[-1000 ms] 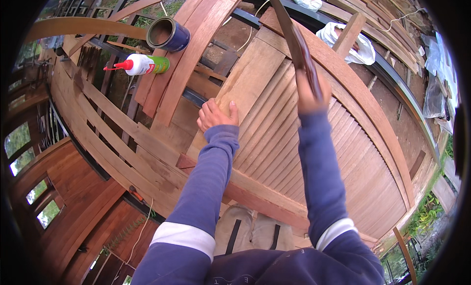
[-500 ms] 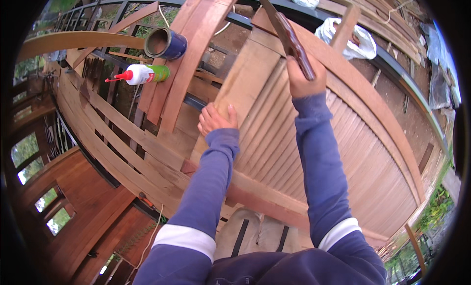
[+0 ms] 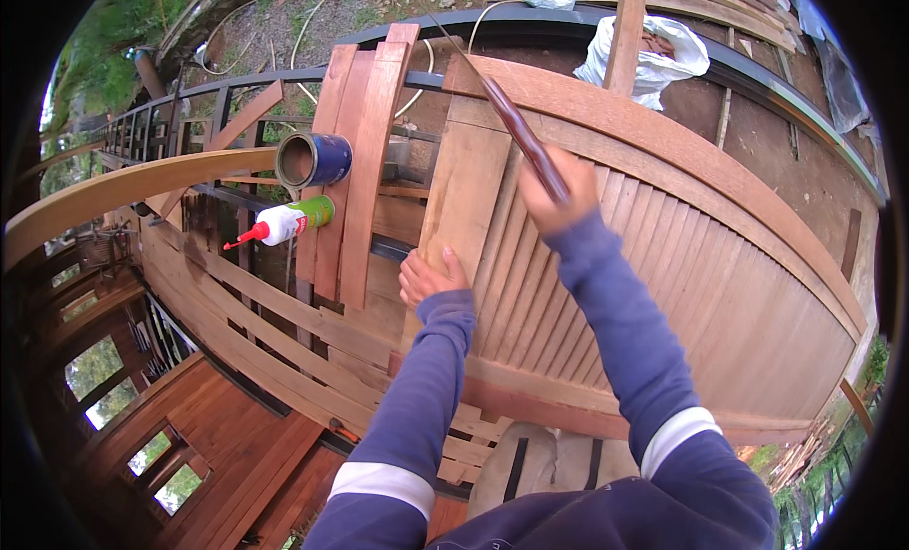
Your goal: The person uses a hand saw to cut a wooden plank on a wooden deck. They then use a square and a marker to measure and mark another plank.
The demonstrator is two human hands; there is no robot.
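The dark metal frame (image 3: 428, 80) is carrying several reddish boards (image 3: 377, 162), which are lying side by side across it. On these boards an open blue tin (image 3: 331, 160) is standing, and a white-and-green bottle (image 3: 297, 221) with a red cap is standing just beside it, toward the left edge. To the right, a louvred wooden panel (image 3: 653, 294) is lying, its far left corner meeting the frame.

Soft daylight lies over the louvred panel (image 3: 663, 294), faint shadows lining its slats (image 3: 544, 299)! Right hand (image 3: 561, 188) above it: slightly smeared. Far left of it, gloom, with openings (image 3: 106, 403) glaring pale; all around it, fisheye curves bend into black corners.
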